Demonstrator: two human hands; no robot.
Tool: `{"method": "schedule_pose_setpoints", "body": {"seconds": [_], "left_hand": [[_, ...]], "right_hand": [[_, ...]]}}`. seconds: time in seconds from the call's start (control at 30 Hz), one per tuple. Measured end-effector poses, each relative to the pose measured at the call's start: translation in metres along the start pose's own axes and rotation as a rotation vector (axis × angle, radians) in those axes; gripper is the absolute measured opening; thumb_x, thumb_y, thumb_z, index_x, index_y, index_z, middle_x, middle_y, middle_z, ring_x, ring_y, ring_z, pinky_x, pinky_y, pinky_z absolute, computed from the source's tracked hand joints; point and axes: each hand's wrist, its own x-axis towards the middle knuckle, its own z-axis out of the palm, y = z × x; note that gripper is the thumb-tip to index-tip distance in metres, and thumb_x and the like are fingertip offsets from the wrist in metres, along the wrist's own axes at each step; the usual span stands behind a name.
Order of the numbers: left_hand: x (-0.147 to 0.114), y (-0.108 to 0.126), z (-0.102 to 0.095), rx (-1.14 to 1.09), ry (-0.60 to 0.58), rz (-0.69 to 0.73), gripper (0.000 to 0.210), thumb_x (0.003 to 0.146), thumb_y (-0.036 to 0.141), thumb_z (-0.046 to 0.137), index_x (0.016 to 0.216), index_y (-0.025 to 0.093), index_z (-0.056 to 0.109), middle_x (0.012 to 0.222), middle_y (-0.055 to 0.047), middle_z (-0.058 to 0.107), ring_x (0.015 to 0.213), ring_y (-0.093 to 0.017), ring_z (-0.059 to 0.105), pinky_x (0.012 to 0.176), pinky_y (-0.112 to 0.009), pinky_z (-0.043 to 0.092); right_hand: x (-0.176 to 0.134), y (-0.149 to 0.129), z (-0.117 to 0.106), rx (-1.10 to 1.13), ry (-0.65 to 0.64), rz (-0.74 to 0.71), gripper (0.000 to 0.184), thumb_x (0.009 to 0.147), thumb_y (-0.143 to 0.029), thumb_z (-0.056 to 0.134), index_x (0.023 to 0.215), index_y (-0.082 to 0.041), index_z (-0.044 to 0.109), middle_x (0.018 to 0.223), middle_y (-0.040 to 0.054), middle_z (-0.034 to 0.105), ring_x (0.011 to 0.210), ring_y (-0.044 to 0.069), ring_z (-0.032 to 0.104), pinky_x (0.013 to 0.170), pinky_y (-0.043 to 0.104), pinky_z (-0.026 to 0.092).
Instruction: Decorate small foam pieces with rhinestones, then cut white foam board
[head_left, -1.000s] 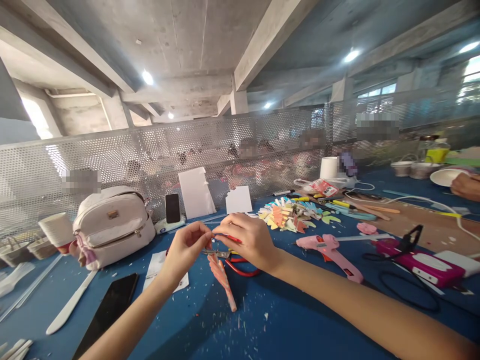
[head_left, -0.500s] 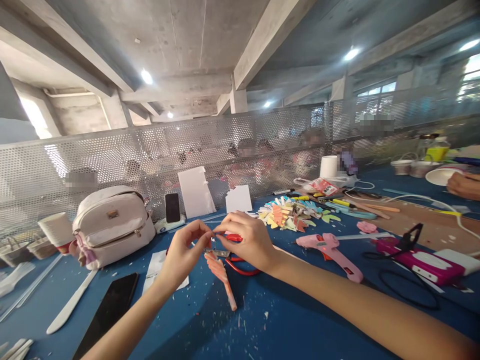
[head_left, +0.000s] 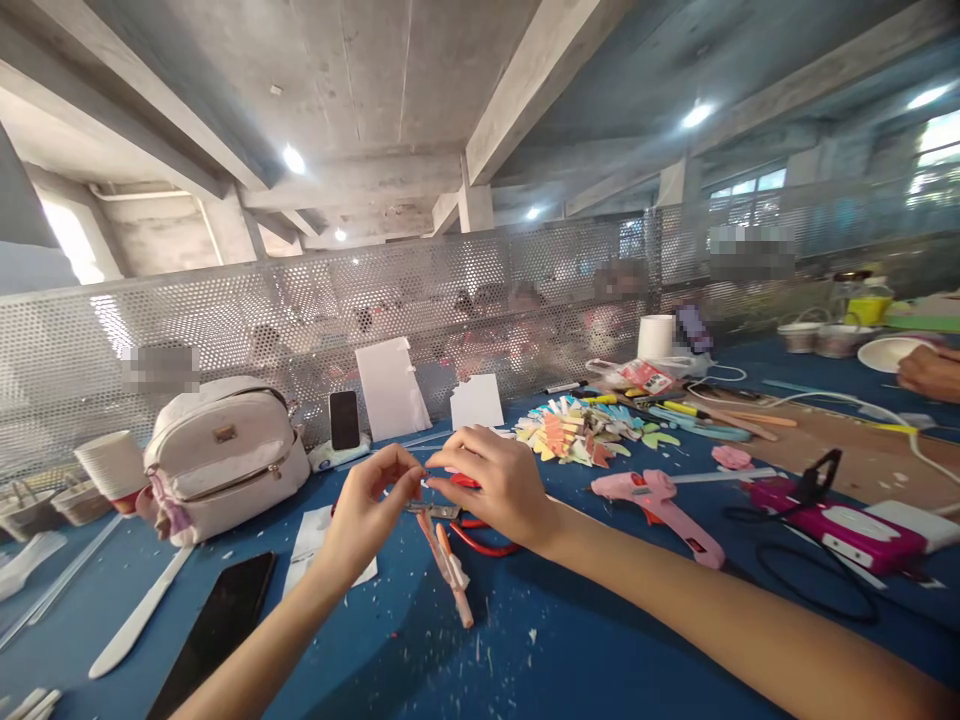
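My left hand (head_left: 379, 505) is closed in a pinch, thumb against forefinger. What lies between these fingertips is too small to make out. My right hand (head_left: 499, 487) is close beside it, fingers curved and a small gap between thumb and forefinger. Just below the fingertips is a peach-coloured stick (head_left: 448, 570) with paper-like strips along it, its lower end pointing towards me. I cannot see clearly what holds its upper end. Behind it, pliers with red handles (head_left: 487, 541) lie on the table, partly hidden by my right hand.
A pink glue gun (head_left: 660, 510) and a magenta power box (head_left: 840, 525) with a black cord lie to the right. Coloured paper cuttings (head_left: 577, 430) are piled behind. A white backpack (head_left: 225, 455) and a dark phone (head_left: 217, 635) are leftward. Another person's hand (head_left: 930, 373) is far right.
The peach-coloured stick has turned, showing an orange strip and whitish strips on its other side. My right thumb and forefinger have parted slightly. My left hand stays nearly in place.
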Motion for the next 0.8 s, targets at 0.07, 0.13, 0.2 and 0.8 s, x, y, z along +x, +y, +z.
{"method": "schedule_pose_setpoints", "body": {"seconds": [0.07, 0.13, 0.2, 0.8], "left_hand": [[-0.0008, 0.0003, 0.0006, 0.000, -0.001, 0.000, 0.024, 0.092, 0.034, 0.056, 0.074, 0.018, 0.057, 0.068, 0.001, 0.057, 0.067, -0.016, 0.056, 0.065, -0.026, 0.043], [-0.0019, 0.0010, 0.0010, 0.005, -0.003, 0.002, 0.024, 0.093, 0.034, 0.055, 0.074, 0.018, 0.057, 0.069, 0.001, 0.057, 0.068, -0.016, 0.056, 0.066, -0.026, 0.043], [-0.0029, 0.0018, 0.0010, 0.014, -0.006, 0.005, 0.025, 0.093, 0.034, 0.055, 0.075, 0.018, 0.057, 0.069, 0.001, 0.057, 0.068, -0.016, 0.056, 0.066, -0.026, 0.043], [-0.0013, -0.0001, 0.0007, 0.025, -0.021, 0.011, 0.022, 0.093, 0.031, 0.055, 0.076, 0.018, 0.059, 0.069, 0.001, 0.058, 0.068, -0.016, 0.057, 0.066, -0.027, 0.042]], "right_hand": [[-0.0011, 0.0003, 0.0007, -0.018, 0.001, -0.010, 0.024, 0.098, -0.043, 0.061, 0.095, -0.021, 0.071, 0.084, 0.0018, 0.069, 0.076, 0.016, 0.062, 0.064, 0.028, 0.041], [-0.0019, 0.0000, 0.0016, -0.009, 0.002, 0.005, 0.025, 0.098, -0.044, 0.061, 0.095, -0.021, 0.072, 0.084, 0.0017, 0.069, 0.077, 0.015, 0.062, 0.064, 0.028, 0.042], [-0.0024, -0.0005, 0.0025, 0.007, -0.002, 0.022, 0.024, 0.097, -0.042, 0.062, 0.095, -0.021, 0.073, 0.084, 0.0019, 0.069, 0.077, 0.015, 0.063, 0.065, 0.028, 0.043], [-0.0039, -0.0011, 0.0075, 0.047, -0.049, 0.068, 0.007, 0.092, -0.021, 0.064, 0.099, -0.021, 0.066, 0.089, 0.0018, 0.067, 0.083, 0.015, 0.063, 0.069, 0.025, 0.046]]}}
